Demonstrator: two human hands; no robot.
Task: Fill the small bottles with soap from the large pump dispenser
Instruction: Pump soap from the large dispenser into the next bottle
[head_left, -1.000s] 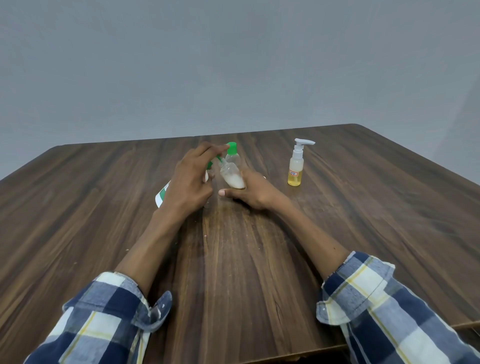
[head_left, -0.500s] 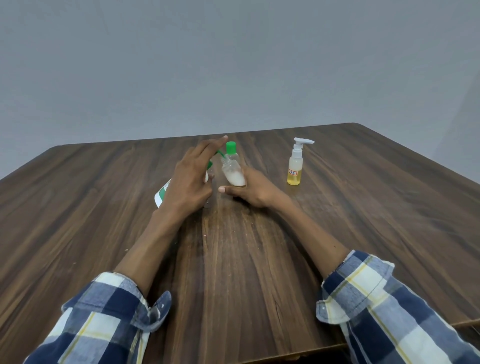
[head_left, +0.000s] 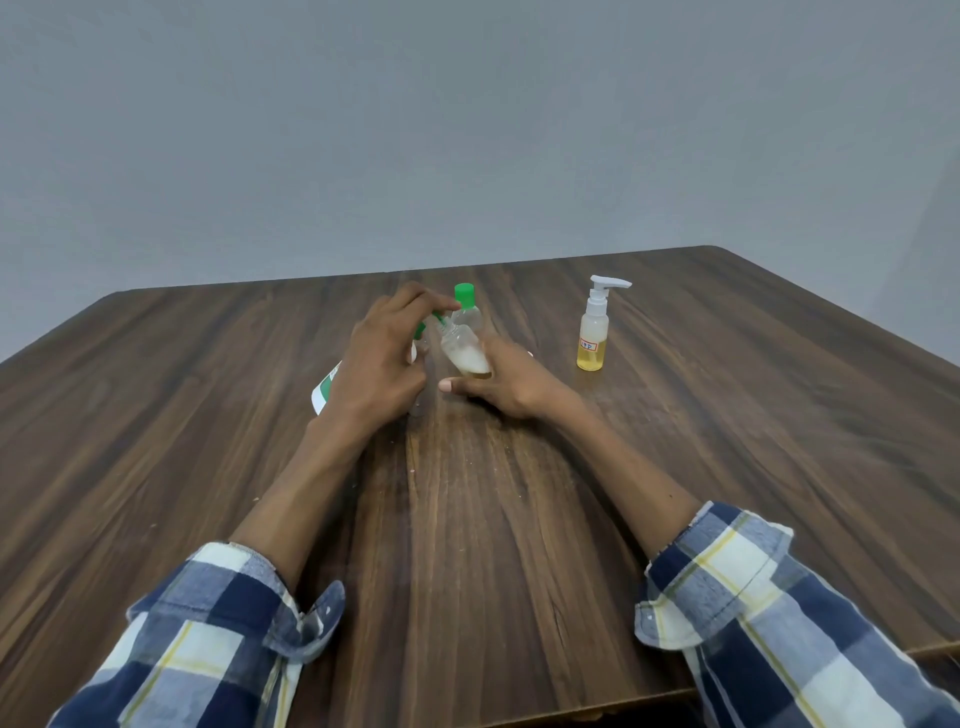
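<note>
My left hand (head_left: 384, 358) lies over the large pump dispenser, hiding most of it. Only the dispenser's white and green label (head_left: 324, 389) and its green nozzle (head_left: 439, 318) show. The fingers of that hand curl down over the pump head. My right hand (head_left: 511, 382) grips a small clear bottle (head_left: 465, 353), tilted with its open neck at the nozzle. White soap sits in the bottle's lower part. A second small bottle with a green cap (head_left: 465, 304) stands just behind it.
A small white-pump bottle of yellow liquid (head_left: 592, 332) stands to the right of my hands. The brown wooden table (head_left: 493, 519) stretches wide on every side, and a grey wall rises behind it.
My left fingers lifted off the pump head half a second ago and have now come back down on it. The right hand keeps the small bottle at the nozzle.
</note>
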